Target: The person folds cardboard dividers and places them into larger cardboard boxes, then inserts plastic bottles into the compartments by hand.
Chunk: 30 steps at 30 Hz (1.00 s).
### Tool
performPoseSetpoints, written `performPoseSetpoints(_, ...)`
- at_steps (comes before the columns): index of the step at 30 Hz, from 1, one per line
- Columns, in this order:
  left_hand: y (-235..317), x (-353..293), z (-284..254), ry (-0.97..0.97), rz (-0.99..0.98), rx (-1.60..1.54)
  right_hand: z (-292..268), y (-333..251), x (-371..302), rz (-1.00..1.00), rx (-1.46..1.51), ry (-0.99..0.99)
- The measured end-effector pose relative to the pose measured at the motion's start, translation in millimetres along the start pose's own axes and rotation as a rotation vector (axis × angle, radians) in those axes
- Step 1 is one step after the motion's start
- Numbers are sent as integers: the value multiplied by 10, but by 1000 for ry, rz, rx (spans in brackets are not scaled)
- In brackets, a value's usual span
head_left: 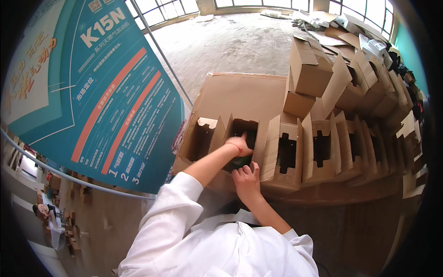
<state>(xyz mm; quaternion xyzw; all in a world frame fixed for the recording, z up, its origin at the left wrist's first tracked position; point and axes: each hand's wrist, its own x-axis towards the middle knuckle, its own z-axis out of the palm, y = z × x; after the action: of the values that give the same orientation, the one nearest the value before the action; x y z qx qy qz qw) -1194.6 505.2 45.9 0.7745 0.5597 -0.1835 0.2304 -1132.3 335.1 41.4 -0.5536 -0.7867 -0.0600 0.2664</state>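
Observation:
An upright brown cardboard box [256, 138] stands before me with its top flaps raised. Into its opening reaches my left hand [239, 145], a red cord round the wrist. One finger is stretched out and the hand looks open; its other fingertips are partly lost in shadow. Something dark green [240, 161] shows inside beneath this hand, too dim to name. My right hand [248, 181] is closed on the near edge of the same box, fingers bent over the rim. To the left is another open-topped box [199, 141], and to the right a box [281, 157] with a notched cutout.
More open cardboard boxes [318, 152] continue rightward in a row. Behind them are stacked boxes [311, 69] and a large flat cardboard surface [247, 92]. A tall teal banner [115, 101] on a metal frame flanks the left side. Flattened cardboard and white packing lie at the far right.

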Motion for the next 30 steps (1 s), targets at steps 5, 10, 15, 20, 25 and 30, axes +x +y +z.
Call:
performPoseSetpoints(5,4,-849,-996,3,221,-63,-1,72,-42,28,-11,-6)
performPoseSetpoints(10,-606,-1231,-1505,-347,413,-874,6,197,-33,69,-16,25)
performPoseSetpoints(15,-1291,-1332,-1584,-299,127,-682,43,156,-16,25,1,45)
performPoseSetpoints(20,-1357,-992,-1278,-268,-73,-172,23,131,3,30,16,22)
performPoseSetpoints(25,-1426,-324,-784,-255,-145,-180,32,141,-15,21,11,24)
performPoseSetpoints(30,-1569,630,96,-114,-166,-42,-11,198,-55,38,12,24)
